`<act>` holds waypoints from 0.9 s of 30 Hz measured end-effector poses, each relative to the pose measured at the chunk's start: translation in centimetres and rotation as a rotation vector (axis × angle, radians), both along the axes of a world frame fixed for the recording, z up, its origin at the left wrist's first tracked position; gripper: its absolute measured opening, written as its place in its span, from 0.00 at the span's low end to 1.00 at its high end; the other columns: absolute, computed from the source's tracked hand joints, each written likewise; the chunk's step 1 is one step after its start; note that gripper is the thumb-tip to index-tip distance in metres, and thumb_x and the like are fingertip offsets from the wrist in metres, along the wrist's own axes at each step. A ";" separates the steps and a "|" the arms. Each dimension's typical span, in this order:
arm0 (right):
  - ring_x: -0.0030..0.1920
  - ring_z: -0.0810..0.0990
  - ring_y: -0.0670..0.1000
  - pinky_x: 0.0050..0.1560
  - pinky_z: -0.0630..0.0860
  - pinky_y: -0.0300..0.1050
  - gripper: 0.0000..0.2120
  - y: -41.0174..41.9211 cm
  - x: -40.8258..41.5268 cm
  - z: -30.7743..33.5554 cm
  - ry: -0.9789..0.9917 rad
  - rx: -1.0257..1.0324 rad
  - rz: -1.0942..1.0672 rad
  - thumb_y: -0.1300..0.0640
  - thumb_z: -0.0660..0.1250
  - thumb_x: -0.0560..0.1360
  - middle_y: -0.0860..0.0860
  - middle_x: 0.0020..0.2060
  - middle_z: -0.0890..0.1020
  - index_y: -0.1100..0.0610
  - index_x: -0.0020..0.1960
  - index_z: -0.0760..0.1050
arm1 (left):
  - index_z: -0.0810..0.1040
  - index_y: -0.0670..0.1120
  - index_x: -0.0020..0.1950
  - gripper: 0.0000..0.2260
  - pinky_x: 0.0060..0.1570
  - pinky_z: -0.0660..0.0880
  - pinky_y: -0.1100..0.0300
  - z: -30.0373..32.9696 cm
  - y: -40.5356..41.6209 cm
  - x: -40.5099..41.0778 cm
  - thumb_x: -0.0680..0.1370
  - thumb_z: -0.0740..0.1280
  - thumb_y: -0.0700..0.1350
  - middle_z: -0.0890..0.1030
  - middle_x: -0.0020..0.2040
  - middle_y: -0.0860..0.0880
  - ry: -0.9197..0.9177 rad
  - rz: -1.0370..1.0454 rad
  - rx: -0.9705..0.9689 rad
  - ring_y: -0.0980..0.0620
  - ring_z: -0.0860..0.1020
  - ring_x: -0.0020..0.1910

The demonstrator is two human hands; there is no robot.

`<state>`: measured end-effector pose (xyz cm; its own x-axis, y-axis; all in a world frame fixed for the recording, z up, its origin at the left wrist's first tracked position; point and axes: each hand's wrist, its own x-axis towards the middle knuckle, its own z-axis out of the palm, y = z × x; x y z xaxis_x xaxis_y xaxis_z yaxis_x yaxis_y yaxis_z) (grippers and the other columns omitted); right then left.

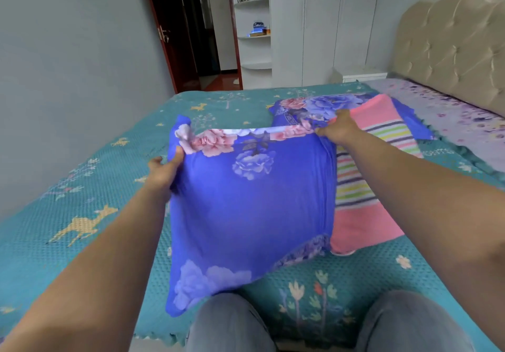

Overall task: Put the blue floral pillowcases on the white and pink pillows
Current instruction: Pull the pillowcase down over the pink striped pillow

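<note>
Teal bedspread (90, 209) with deer and flower motifs covers the bed, a tufted beige headboard (451, 51) stands far right, and a dark doorway (196, 29) opens beyond the far edge. Both arms reach forward over grey-trousered knees (232, 324).

The left hand (164, 171) grips the left corner of the blue floral pillowcase (246, 209): its thumb lies on top of the cloth and the fingers are curled beneath, pinching the fabric tight. The right hand (337, 129) is closed on the case's upper right corner, knuckles up, the fingertips hidden in the gathered cloth. Between the two grips the open edge with pink roses is pulled taut, and the rest of the case hangs below the fingers toward the knees.

Just right of the right hand's fingers lies the pink pillow (363, 187) with coloured stripes, flat on the bedspread. Beyond those fingers, a second blue floral pillowcase (322, 105) lies partly under the pillow's far end.
</note>
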<state>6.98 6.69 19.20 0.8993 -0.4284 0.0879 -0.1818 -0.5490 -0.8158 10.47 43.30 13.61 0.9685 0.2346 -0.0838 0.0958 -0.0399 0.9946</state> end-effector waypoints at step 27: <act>0.43 0.77 0.59 0.36 0.65 0.46 0.14 5.2 -7.2 -11.7 -0.032 -0.520 0.259 0.50 0.63 0.77 0.58 0.37 0.76 0.61 0.41 0.68 | 0.70 0.38 0.55 0.10 0.35 0.65 0.48 -8.7 -8.2 -9.7 0.81 0.57 0.44 0.74 0.55 0.37 -0.326 -0.029 1.219 0.34 0.77 0.44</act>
